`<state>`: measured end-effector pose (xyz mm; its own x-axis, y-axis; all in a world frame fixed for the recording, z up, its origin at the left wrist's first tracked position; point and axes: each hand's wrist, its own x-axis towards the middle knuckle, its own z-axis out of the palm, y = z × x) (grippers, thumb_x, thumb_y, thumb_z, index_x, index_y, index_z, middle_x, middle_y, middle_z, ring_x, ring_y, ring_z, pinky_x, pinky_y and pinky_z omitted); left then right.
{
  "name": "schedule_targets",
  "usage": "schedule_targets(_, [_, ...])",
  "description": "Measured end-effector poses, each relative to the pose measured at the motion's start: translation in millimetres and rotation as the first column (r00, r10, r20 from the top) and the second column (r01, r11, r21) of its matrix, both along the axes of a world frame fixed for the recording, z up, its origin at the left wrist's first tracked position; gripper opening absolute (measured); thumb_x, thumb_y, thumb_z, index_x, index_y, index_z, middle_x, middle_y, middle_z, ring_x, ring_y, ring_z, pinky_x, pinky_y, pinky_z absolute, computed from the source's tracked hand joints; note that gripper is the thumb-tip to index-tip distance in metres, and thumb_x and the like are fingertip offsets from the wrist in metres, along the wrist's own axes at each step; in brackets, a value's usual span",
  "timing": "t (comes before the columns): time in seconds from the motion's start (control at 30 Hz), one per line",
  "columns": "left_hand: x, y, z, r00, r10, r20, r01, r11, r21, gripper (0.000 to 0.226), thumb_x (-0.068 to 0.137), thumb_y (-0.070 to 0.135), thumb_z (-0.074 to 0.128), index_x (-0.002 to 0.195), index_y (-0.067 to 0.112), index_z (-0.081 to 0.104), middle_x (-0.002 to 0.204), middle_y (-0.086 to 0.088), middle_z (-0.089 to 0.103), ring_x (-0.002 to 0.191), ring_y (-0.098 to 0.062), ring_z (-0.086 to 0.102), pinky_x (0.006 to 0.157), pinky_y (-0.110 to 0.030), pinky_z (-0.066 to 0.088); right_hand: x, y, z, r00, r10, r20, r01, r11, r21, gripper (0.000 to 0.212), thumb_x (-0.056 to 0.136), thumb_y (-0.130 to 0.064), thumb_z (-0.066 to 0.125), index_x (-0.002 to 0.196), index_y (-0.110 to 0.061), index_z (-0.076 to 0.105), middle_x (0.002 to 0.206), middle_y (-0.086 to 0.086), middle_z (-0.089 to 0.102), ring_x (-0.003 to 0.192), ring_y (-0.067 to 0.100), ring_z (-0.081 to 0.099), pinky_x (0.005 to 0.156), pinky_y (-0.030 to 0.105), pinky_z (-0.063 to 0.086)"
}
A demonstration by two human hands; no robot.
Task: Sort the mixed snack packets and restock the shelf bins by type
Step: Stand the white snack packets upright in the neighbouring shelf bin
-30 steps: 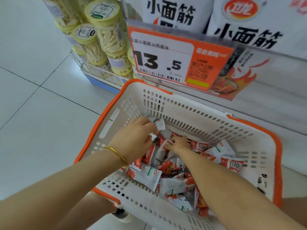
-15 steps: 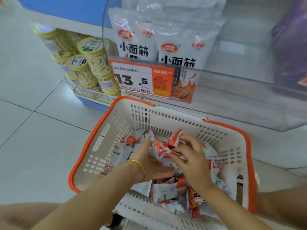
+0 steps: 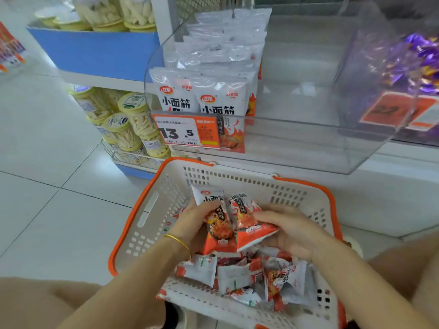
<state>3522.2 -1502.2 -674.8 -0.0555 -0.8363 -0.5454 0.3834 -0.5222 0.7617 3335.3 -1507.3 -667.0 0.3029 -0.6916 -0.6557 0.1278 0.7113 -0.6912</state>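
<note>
Head view: pale floor tiles (image 3: 47, 210) fill the frame from 7 to 10 o'clock. A clear plastic bin (image 3: 308, 148) spans 12 to 2 o'clock. At its left end stand large white snack bags (image 3: 213, 100) with flame print, in rows one behind another. A white basket (image 3: 152, 210) with an orange rim takes up 5 to 6 o'clock, just below the bin's front wall. At 11 o'clock there is a blue shelf box (image 3: 95, 51), and under it, at 9 to 10 o'clock, stacked jars (image 3: 128, 129) of pale sticks with yellow lids. Purple wrapped sweets (image 3: 422, 58) lie blurred behind clear plastic at 2 o'clock.

An orange price tag (image 3: 185, 131) reading 13.5 is fixed to the bin's front, at the left.

Both forearms reach in from 6 o'clock to the middle of the basket. The left grip (image 3: 192, 222), a bare hand, is curled round a left packet (image 3: 218, 231) with the thumb across its face. The right grip (image 3: 292, 229) is curled round the edge of a right packet (image 3: 249, 224). The two packets touch side by side, white at the top and orange-red at the bottom. They are over a heap of loose packets (image 3: 237, 276) at the basket's near end, at 6 o'clock. A thin gold bangle (image 3: 178, 241) circles the left wrist.
</note>
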Motion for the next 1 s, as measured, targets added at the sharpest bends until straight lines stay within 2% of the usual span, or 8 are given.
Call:
schedule_targets(0.2, [7.1, 2.0, -18.4, 0.975, 0.134, 0.175, -0.132, 0.991, -0.02, 0.027, 0.096, 0.021, 0.051, 0.123, 0.021, 0.055, 0.108, -0.011, 0.069, 0.094, -0.029, 0.067, 0.078, -0.04, 0.056, -0.7, 6.1, -11.9, 0.961, -0.173, 0.216, 0.186, 0.982, -0.04, 0.026, 0.087, 0.003, 0.055, 0.11, -0.004, 0.063, 0.094, 0.014, 0.07, 0.073, 0.02, 0.068, 0.061, 0.03, 0.058])
schedule_targets(0.4, [-2.0, 0.8, -13.2, 0.993, -0.013, -0.116, 0.031, 0.987, 0.155, 0.069, 0.087, 0.07, 0.033, 0.119, 0.016, 0.061, 0.113, -0.012, 0.068, 0.099, -0.025, 0.067, 0.08, -0.04, 0.051, 29.0, 14.5, -27.9, 0.961, -0.046, -0.274, -0.048, 0.943, -0.329, 0.028, 0.089, -0.014, 0.063, 0.117, -0.015, 0.063, 0.11, 0.001, 0.067, 0.102, 0.018, 0.064, 0.097, 0.04, 0.049])
schedule_targets(0.5, [1.0, 2.7, -23.5, 0.994, -0.106, 0.016, 0.106, 0.994, 0.023, 0.055, 0.083, 0.045, 0.065, 0.126, 0.012, 0.057, 0.115, -0.014, 0.067, 0.105, -0.031, 0.064, 0.092, -0.046, 0.05, 37.1, 15.3, -30.7, 0.94, 0.055, -0.336, -0.203, 0.882, -0.426, 0.021, 0.089, -0.015, 0.063, 0.106, -0.026, 0.068, 0.102, -0.003, 0.07, 0.095, 0.013, 0.067, 0.087, 0.032, 0.054])
schedule_targets(0.6, [8.7, 2.6, -31.4, 0.99, 0.048, 0.131, -0.06, 0.994, 0.088, 0.036, 0.083, 0.017, 0.068, 0.116, 0.007, 0.06, 0.098, -0.016, 0.071, 0.083, -0.033, 0.069, 0.077, -0.044, 0.057, 35.6, 5.1, -37.9, 0.994, 0.03, -0.109, -0.059, 0.96, -0.273, 0.013, 0.09, -0.016, 0.062, 0.101, -0.019, 0.069, 0.092, 0.001, 0.069, 0.082, 0.018, 0.068, 0.071, 0.033, 0.057])
schedule_targets(0.67, [20.6, 0.1, -33.0, 0.988, 0.128, 0.091, -0.14, 0.981, 0.134, 0.032, 0.083, 0.016, 0.067, 0.114, 0.007, 0.059, 0.096, -0.015, 0.07, 0.076, -0.03, 0.068, 0.069, -0.041, 0.058, 26.5, -4.2, -67.5, 0.964, -0.011, -0.266, -0.064, 0.961, -0.269, 0.013, 0.092, -0.017, 0.06, 0.101, -0.008, 0.065, 0.088, 0.002, 0.065, 0.079, 0.018, 0.064, 0.069, 0.033, 0.056])
schedule_targets(0.77, [33.2, -0.5, -33.4, 0.996, 0.092, 0.002, -0.09, 0.971, 0.222, 0.032, 0.085, 0.021, 0.061, 0.113, 0.005, 0.058, 0.105, -0.019, 0.066, 0.082, -0.031, 0.066, 0.076, -0.043, 0.057, 22.7, 4.4, -129.1, 0.474, 0.351, -0.807, -0.754, 0.635, -0.166, 0.003, 0.089, -0.015, 0.06, 0.091, -0.016, 0.058, 0.092, 0.0, 0.062, 0.088, 0.018, 0.059, 0.073, 0.028, 0.046])
schedule_targets(0.87, [34.1, 3.2, -36.5, 0.998, 0.061, 0.007, -0.061, 0.98, 0.19, 0.026, 0.087, 0.013, 0.059, 0.112, 0.007, 0.058, 0.094, -0.014, 0.068, 0.076, -0.026, 0.068, 0.068, -0.036, 0.059, 22.5, 28.3, -184.9, -0.023, 0.375, -0.927, -0.953, 0.273, 0.134, 0.016, 0.083, -0.009, 0.059, 0.098, -0.012, 0.059, 0.105, 0.008, 0.06, 0.103, 0.026, 0.053, 0.074, 0.034, 0.05])
schedule_targets(1.0, [32.2, 6.4, -42.8, 0.997, 0.032, 0.064, -0.038, 0.994, 0.104, 0.04, 0.085, 0.005, 0.061, 0.124, 0.008, 0.053, 0.103, -0.014, 0.07, 0.085, -0.027, 0.07, 0.069, -0.037, 0.059, 15.8, 30.0, -177.3, 0.02, 0.198, -0.98, -0.98, 0.2, 0.02, 0.013, 0.073, -0.012, 0.069, 0.082, -0.019, 0.064, 0.085, 0.002, 0.061, 0.092, 0.021, 0.051, 0.065, 0.029, 0.04])
